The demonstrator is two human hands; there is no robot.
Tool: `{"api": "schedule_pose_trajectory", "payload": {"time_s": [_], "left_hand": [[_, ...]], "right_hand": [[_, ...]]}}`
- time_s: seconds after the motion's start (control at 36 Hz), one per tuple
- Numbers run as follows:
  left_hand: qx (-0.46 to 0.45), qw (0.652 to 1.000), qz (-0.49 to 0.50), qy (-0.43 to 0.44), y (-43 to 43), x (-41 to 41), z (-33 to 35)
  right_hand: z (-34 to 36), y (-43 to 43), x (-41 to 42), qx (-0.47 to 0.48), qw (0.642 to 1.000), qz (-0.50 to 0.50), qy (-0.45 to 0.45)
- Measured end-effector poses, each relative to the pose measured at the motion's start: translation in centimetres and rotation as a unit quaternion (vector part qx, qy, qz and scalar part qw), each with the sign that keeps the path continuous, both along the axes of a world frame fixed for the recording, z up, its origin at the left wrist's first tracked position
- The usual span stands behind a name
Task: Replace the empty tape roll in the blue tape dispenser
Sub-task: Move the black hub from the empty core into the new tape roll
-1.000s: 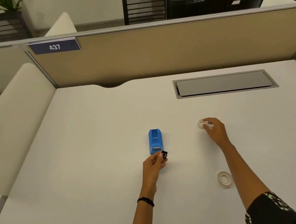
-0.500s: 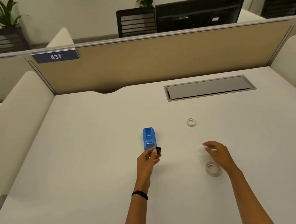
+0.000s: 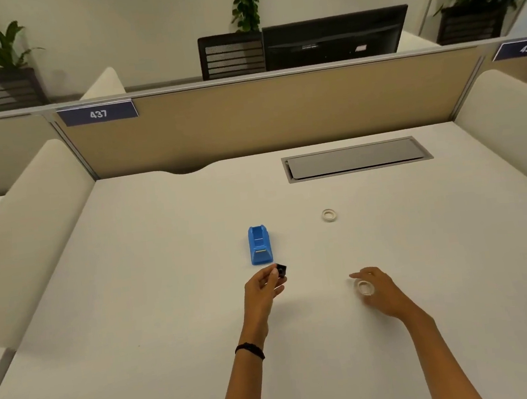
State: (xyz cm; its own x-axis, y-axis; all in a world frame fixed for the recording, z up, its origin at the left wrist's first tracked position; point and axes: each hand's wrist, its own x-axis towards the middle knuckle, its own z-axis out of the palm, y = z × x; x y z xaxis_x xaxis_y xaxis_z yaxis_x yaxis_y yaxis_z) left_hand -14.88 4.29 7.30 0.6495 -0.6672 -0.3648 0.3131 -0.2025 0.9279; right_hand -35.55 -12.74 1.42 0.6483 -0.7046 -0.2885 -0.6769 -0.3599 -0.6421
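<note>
Now we hold our left hand (image 3: 265,288) above the tabletop (image 3: 137,310), its thumb and fingers pinched on a small black spool (image 3: 281,270). Just ahead of that hand, apart from it, the blue tape dispenser (image 3: 259,245) stands on the tabletop with its narrow end toward us and no roll in it.

Our right hand (image 3: 377,291) is out to the right, level with the left, its fingers curled around a pale tape roll (image 3: 364,287). We can see the ring of the roll against the palm side of the hand; whether it rests on the tabletop or is lifted off it we cannot tell.

A second small ring (image 3: 329,215), also pale, lies flat on the tabletop well ahead of our right hand and to the right of the dispenser, touching nothing.

Farther off from both hands a grey hatch (image 3: 355,158) is set into the tabletop near the tan divider (image 3: 263,115). A dark band (image 3: 249,350) circles our left wrist. Both forearms are bare.
</note>
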Motion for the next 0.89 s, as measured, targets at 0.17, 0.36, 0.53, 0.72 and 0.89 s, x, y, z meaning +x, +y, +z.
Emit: {"api": "schedule_pose_trajectory", "payload": {"time_s": [0.17, 0.36, 0.53, 0.72, 0.89], "left_hand": [[0.002, 1.000, 0.003, 0.001, 0.8, -0.4, 0.2], [0.002, 1.000, 0.009, -0.003, 1.6, -0.6, 0.5], [-0.005, 1.000, 0.004, -0.004, 1.8, -0.8, 0.5], [-0.022, 0.999, -0.013, -0.023, 1.8, -1.2, 1.1], [-0.035, 0.999, -0.015, -0.034, 1.7, -1.5, 1.2]], "right_hand": [[-1.2, 2.0, 0.0, -0.056, 0.998, -0.035, -0.003], [-1.1, 3.1, 0.4, -0.095, 0.993, -0.059, -0.022], [0.4, 3.8, 2.2, 0.018, 0.978, -0.129, -0.162], [3.0, 5.5, 5.3, 0.170, 0.935, -0.158, -0.269], [4.7, 6.4, 6.9, 0.200, 0.929, -0.128, -0.285]]}}
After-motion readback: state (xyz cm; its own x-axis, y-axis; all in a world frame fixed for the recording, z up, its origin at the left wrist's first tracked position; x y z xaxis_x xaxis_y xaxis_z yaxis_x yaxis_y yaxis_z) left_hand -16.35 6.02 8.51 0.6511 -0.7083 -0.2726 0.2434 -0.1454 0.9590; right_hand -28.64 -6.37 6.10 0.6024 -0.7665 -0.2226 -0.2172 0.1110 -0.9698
